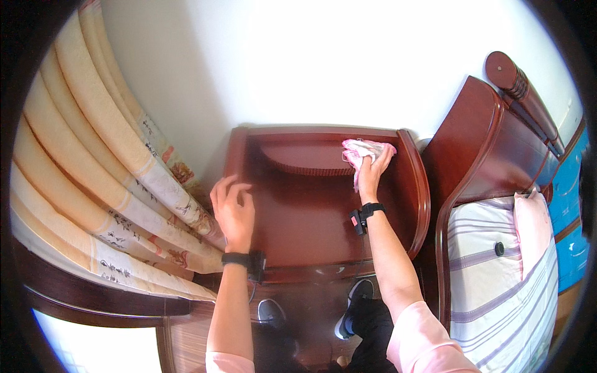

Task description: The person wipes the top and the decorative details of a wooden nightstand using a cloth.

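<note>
Before me stands a dark red wooden bedside cabinet with a glossy top and a raised rim at its sides and back. My right hand grips a pink and white cloth at the back right of the cabinet, by the raised rim. Part of the cloth hangs down past my fingers. Over the cabinet's left edge is my left hand, empty, its fingers loosely curled and apart. Whether it touches the left rim cannot be told. Both wrists wear black straps with small devices.
Long beige curtains with printed writing hang at the left. On the right, a wooden headboard adjoins a bed with a striped sheet, a pink pillow and a small black round object. A white wall rises behind the cabinet.
</note>
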Demonstrator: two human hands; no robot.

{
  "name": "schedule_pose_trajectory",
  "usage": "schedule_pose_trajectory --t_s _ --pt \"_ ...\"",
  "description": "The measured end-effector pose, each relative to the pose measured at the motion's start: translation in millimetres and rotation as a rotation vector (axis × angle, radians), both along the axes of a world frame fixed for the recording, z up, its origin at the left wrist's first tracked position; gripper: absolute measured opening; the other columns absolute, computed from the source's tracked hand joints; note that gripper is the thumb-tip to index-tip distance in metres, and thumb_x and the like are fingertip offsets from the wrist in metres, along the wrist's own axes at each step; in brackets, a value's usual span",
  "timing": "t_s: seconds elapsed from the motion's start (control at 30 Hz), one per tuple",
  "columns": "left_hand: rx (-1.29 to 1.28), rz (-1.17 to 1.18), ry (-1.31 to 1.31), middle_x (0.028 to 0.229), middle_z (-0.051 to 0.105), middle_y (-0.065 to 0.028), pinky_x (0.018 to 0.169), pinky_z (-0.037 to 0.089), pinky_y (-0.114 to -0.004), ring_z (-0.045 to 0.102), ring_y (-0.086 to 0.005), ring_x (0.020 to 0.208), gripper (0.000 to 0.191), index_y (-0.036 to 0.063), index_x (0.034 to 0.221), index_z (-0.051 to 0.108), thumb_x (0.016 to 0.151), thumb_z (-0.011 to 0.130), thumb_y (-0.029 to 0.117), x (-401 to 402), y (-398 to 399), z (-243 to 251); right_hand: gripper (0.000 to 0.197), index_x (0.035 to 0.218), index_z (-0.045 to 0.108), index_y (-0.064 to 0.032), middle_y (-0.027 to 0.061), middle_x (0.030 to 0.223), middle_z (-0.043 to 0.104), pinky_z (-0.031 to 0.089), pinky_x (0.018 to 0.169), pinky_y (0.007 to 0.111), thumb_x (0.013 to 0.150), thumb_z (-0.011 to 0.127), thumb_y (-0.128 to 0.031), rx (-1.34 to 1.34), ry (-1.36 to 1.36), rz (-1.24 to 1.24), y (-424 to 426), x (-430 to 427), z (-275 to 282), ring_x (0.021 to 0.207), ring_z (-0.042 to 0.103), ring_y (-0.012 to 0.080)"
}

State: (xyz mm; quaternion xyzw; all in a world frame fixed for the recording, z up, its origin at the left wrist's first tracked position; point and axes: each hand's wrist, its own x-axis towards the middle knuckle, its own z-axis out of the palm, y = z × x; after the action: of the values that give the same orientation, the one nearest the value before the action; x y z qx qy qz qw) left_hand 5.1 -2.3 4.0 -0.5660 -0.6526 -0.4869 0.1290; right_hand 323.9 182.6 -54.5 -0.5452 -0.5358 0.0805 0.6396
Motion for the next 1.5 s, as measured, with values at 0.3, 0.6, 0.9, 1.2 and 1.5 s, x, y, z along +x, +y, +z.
schedule_pose_trajectory --t_s 0.3,0.6,0.9,1.2,1.5 --pt "-0.010 0.021 -0.018 0.126 0.064 -0.0079 0.106 0.047 -0.046 0.055 -0.0334 0.124 0.012 0.0073 0.096 0.073 0.088 0.067 0.001 5 0 4 0.084 0.162 0.006 0.0084 0.0265 0.171 0.010 0.011 0.128 0.039 0.100 0.048 -0.029 -0.110 0.340 0.137 -4 -4 1 0.159 0.011 0.0364" --pt "0.001 0.019 -0.020 0.125 0.065 -0.0077 0.105 0.048 -0.045 0.055 -0.0333 0.123 0.012 0.0082 0.096 0.074 0.088 0.068 0.002 7 4 1 0.091 0.161 0.002 0.0108 0.0302 0.170 0.002 0.007 0.129 0.043 0.097 0.051 -0.031 0.014 0.374 0.008 -7 -33 -2 0.159 0.004 0.0400" --pt "0.010 0.037 0.010 0.125 0.064 -0.0071 0.105 0.048 -0.045 0.056 -0.0331 0.123 0.012 0.0084 0.096 0.074 0.088 0.068 0.001 6 4 1 0.097 0.160 -0.008 0.0114 0.0323 0.168 -0.009 0.001 0.129 0.046 0.095 0.056 -0.022 0.044 0.338 -0.102 -19 -67 -2 0.159 -0.005 0.0416" --pt "0.000 0.037 0.000 0.126 0.064 -0.0071 0.104 0.049 -0.045 0.055 -0.0331 0.124 0.011 0.0091 0.095 0.074 0.089 0.068 0.002 6 2 1 0.106 0.156 -0.015 0.0138 0.0343 0.166 -0.017 -0.004 0.128 0.049 0.095 0.063 -0.023 -0.052 0.381 -0.117 -42 -114 12 0.157 -0.012 0.0441" --pt "0.006 0.043 0.016 0.126 0.064 -0.0078 0.104 0.049 -0.045 0.056 -0.0332 0.124 0.012 0.0087 0.095 0.074 0.088 0.067 0.001 5 2 2 0.113 0.152 -0.013 0.0221 0.0406 0.163 -0.014 -0.003 0.128 0.053 0.100 0.060 -0.047 -0.144 0.275 -0.135 -54 -153 4 0.156 -0.012 0.0485"
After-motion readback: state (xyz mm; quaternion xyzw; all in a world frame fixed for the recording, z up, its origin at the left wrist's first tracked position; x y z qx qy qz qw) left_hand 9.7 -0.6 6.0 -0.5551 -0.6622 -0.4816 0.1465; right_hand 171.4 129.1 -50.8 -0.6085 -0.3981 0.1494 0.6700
